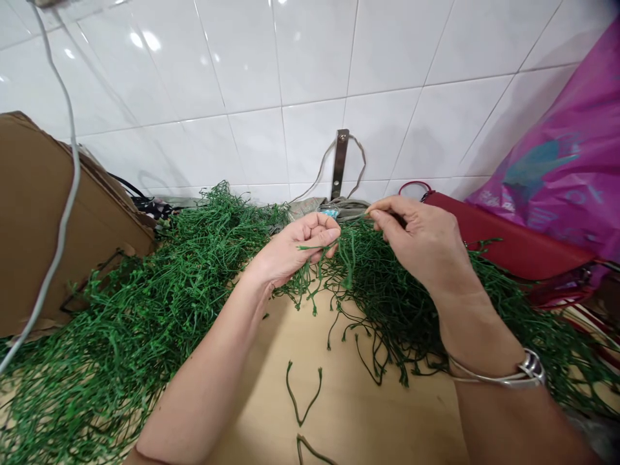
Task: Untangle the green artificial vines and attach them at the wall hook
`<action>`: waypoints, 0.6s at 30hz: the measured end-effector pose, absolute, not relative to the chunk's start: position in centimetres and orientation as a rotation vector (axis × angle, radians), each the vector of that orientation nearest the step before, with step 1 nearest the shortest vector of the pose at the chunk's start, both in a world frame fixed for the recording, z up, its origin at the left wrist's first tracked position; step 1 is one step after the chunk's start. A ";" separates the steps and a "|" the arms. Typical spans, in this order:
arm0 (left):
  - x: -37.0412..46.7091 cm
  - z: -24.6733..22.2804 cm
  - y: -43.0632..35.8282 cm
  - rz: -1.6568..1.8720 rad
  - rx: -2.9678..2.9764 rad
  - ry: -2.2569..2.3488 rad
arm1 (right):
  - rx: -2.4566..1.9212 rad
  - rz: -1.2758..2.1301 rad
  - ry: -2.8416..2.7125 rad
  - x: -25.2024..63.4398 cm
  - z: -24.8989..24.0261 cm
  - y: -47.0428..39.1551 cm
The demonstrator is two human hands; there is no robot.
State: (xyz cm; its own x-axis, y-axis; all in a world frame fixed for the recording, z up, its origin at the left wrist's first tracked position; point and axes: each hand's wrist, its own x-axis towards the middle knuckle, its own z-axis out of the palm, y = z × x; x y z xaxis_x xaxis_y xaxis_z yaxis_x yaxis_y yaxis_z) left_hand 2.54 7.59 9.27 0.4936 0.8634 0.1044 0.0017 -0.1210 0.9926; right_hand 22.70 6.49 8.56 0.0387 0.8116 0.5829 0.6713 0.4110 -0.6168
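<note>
Your left fingers and right fingers pinch green cord, seemingly midway (finished share unclear), heaps remaining at 9 and 3 o'clock

Bright light leaves small glare spots on the wall tiles, mostly beyond and left of the hands; soft shadow lies on the counter beside the left forearm. Wide-angle distortion stretches the edges.
</note>
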 end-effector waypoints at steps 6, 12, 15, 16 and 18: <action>2.3 9.4 7.3 0.875 1.689 0.769 | -1.489 0.204 -1.625 25.2 8.6 7.3; 1.8 8.9 8.1 0.962 1.609 0.857 | -1.988 -0.170 -1.684 29.0 10.7 5.1; 2.0 8.7 8.3 1.002 1.605 0.839 | -2.143 -0.319 -1.588 30.0 11.6 3.7; 2.2 8.6 8.3 1.011 1.609 0.825 | -2.080 -0.311 -1.589 29.6 11.8 3.4; 2.6 8.7 8.1 1.033 1.627 0.804 | -1.828 -0.149 -1.636 27.7 12.1 3.2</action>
State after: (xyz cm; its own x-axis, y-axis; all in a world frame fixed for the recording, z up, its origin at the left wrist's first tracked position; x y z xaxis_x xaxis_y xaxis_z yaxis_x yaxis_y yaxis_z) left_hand 2.57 8.13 8.67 0.4129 0.8782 0.2415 0.0184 -0.2732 0.9618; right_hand 27.72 3.22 12.10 0.2072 0.8404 0.5008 0.9172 0.0112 -0.3984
